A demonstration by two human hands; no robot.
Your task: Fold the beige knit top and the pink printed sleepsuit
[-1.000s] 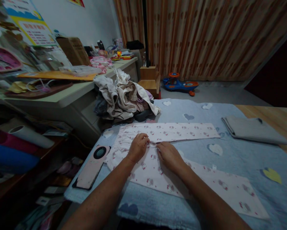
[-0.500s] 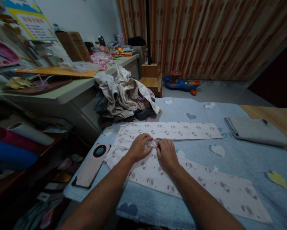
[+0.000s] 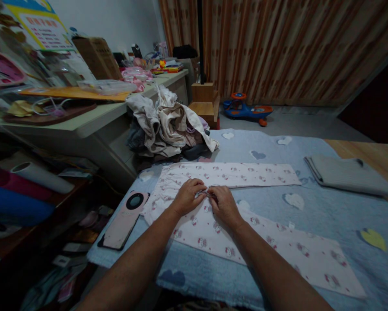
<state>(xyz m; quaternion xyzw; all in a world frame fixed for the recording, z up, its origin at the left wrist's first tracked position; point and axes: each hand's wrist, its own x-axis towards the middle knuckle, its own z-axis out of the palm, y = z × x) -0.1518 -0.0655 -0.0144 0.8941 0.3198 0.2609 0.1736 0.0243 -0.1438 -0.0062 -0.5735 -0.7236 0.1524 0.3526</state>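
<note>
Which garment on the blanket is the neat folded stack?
The grey one, off to the right. The pink printed one lies spread flat under the left hand and right hand.

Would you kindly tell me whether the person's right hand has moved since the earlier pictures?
Yes: the right hand has shifted left, closer to the left hand, judged against the pink-cased phone lying beside them.

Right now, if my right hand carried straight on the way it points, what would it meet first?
Probably the small gathered fold of the pale pink printed garment, right at the fingertips of your right hand. Your left hand lies just beyond, though depth is hard to judge here.
</note>
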